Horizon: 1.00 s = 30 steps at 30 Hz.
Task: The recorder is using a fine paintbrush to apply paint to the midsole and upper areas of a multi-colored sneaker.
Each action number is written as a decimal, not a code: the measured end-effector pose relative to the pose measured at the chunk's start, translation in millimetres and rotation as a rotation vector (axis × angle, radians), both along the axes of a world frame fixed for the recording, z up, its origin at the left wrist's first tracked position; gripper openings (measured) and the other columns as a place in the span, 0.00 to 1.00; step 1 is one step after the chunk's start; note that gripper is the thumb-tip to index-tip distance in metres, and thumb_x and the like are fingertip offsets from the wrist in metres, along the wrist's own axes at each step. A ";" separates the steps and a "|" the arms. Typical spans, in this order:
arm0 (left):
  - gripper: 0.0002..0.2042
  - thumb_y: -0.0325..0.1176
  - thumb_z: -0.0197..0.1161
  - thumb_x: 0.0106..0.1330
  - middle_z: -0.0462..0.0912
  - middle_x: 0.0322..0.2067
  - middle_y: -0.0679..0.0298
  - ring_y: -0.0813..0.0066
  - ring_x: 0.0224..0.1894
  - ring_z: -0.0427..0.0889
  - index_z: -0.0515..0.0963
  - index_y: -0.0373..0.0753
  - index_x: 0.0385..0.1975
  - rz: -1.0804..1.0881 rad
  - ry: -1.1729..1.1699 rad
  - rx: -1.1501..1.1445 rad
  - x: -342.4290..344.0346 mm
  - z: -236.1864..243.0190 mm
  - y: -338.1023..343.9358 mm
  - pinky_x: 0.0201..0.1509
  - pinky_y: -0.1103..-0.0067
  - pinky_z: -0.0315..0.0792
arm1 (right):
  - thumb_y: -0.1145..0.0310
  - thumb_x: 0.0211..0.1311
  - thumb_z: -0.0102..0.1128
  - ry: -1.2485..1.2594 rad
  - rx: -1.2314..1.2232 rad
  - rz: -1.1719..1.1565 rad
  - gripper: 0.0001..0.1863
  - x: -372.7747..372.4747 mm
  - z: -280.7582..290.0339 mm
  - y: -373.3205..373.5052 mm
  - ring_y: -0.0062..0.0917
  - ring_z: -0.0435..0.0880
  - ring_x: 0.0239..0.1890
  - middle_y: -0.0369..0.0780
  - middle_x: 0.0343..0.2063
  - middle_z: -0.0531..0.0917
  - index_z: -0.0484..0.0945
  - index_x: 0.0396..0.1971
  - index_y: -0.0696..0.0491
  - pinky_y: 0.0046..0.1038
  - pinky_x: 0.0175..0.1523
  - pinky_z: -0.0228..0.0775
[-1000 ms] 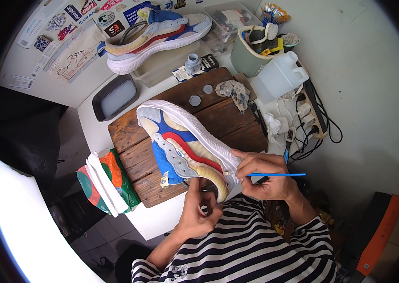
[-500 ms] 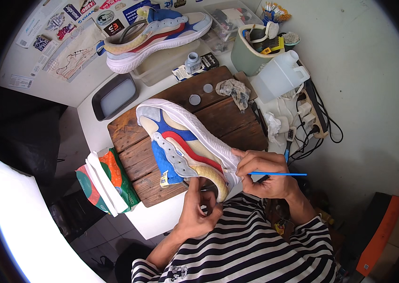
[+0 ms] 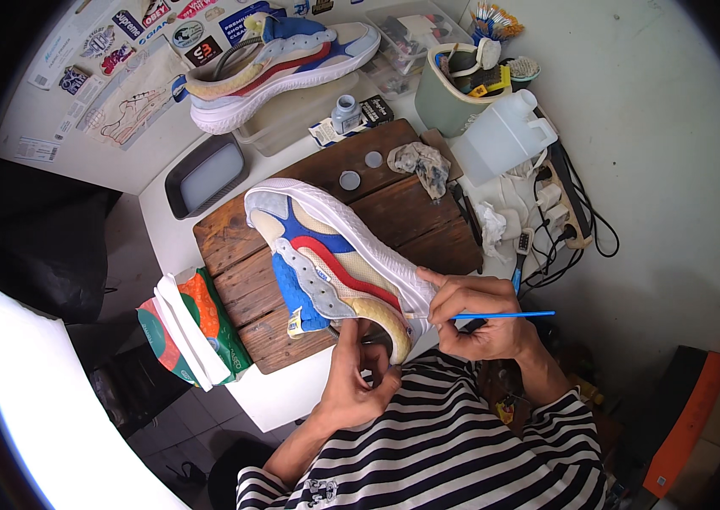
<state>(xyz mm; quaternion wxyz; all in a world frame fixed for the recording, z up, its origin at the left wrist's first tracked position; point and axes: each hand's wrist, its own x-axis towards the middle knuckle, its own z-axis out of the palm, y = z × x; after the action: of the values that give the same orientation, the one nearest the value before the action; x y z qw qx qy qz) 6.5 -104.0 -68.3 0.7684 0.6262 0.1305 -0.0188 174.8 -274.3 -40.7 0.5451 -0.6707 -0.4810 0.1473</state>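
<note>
A sneaker [image 3: 330,246] in cream, blue, red and pale grey with a white sole lies on its side, its heel toward me. At the heel collar, my left hand [image 3: 357,374] grips the shoe, fingers inside the opening and thumb outside. My right hand [image 3: 480,314] pinches a thin blue-handled paintbrush [image 3: 513,315]. The brush's tip reaches the heel area just above the sole, and that hand rests against the sole's edge. Whether the bristles touch the surface is too small to tell.
Beneath the shoe is a dark wooden board [image 3: 245,293] bearing a stained rag [image 3: 421,166] and two small round lids. Behind stand an open paint bottle [image 3: 346,114] and a matching sneaker [image 3: 283,72]. A tissue pack [image 3: 194,327] is at left; a jug [image 3: 504,136] and power strip [image 3: 577,217] at right.
My right hand has shifted very slightly, and the brush's tip now shows at the heel just above the sole. My left hand and the shoe stay nearly in place.
</note>
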 end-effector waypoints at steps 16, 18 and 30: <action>0.45 0.08 0.59 0.57 0.69 0.60 0.53 0.80 0.28 0.73 0.45 0.33 0.74 -0.003 -0.051 -0.089 -15.5 1.8 2.2 0.30 0.86 0.67 | 0.72 0.79 0.47 0.510 0.275 -0.487 0.13 -22.5 -57.9 -12.4 0.24 0.82 0.39 0.47 0.46 0.84 0.77 0.53 0.63 0.33 0.55 0.79; 0.46 0.09 0.59 0.56 0.67 0.63 0.52 0.79 0.29 0.74 0.43 0.33 0.75 -0.012 -0.043 -0.065 -22.2 -4.6 -1.5 0.31 0.86 0.69 | 0.68 0.83 0.43 0.555 0.210 -0.486 0.17 -29.7 -60.6 -10.4 0.26 0.85 0.46 0.48 0.51 0.85 0.77 0.55 0.63 0.31 0.60 0.76; 0.29 0.13 0.64 0.63 0.75 0.48 0.53 0.80 0.30 0.78 0.57 0.28 0.61 -0.062 0.047 0.002 -7.0 6.8 -20.9 0.32 0.84 0.74 | 0.60 0.83 0.36 0.585 0.268 -0.406 0.23 -26.0 -83.5 7.3 0.39 0.82 0.59 0.56 0.56 0.81 0.70 0.59 0.64 0.39 0.68 0.71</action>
<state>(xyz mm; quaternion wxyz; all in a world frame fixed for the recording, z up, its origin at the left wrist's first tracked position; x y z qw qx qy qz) -0.5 -124.9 -61.5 0.7636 0.6300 0.1292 -0.0573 148.8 -267.0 -124.3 0.7602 -0.6050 -0.1773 0.1572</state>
